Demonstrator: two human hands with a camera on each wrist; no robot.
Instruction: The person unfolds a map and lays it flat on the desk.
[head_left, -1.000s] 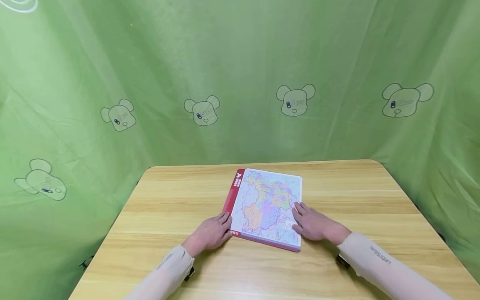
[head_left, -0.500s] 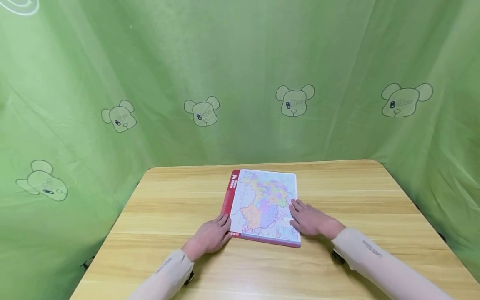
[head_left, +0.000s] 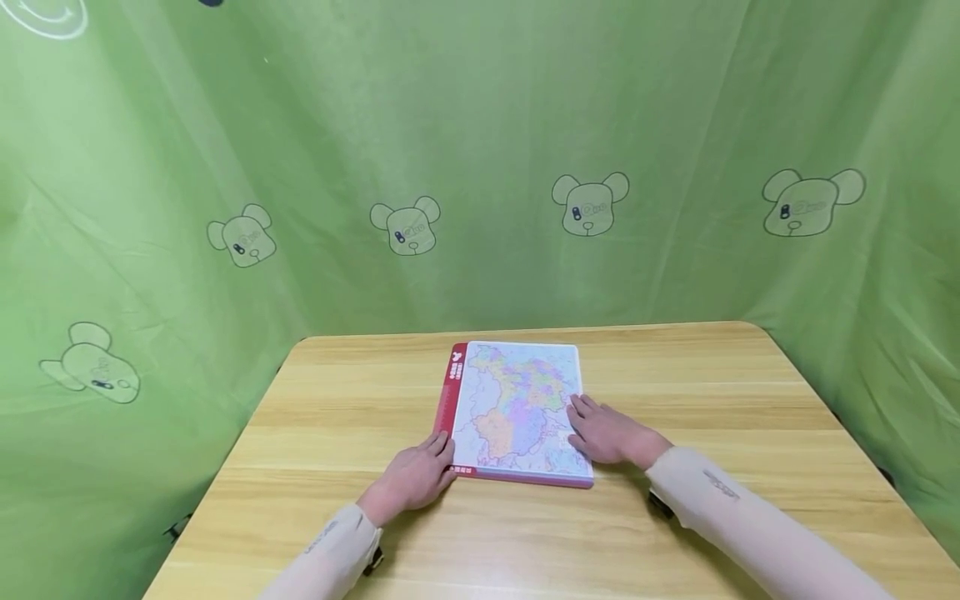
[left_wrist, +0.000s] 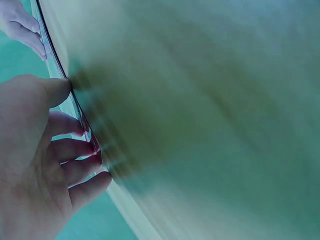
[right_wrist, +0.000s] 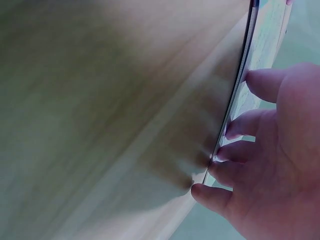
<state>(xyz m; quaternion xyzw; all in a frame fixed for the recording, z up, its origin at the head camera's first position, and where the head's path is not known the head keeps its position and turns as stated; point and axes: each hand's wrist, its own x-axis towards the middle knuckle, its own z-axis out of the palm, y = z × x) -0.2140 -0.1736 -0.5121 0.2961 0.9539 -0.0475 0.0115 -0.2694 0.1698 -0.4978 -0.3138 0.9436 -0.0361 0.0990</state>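
Note:
A flat, thin board printed with a colourful map (head_left: 517, 408) lies on the wooden table, with a red strip along its left side and near edge. At its near left corner, my left hand (head_left: 416, 475) touches the red border with outstretched fingers. My right hand (head_left: 609, 435) rests its spread fingertips on the right edge of the map board. In the left wrist view, the fingertips and thumb of the left hand (left_wrist: 35, 150) meet the board's thin edge. The right wrist view shows the right hand (right_wrist: 270, 150) likewise against the edge, palm visible.
The light wooden table (head_left: 720, 375) has rounded far corners. Behind it and at both sides hangs a green curtain (head_left: 487, 108) printed with bear heads. A small dark object (head_left: 176, 527) shows beyond the table's left edge.
The map board has slid left and turned slightly, so its sides now run straighter to the table. My right hand moved left with it; my left hand shifted only a little.

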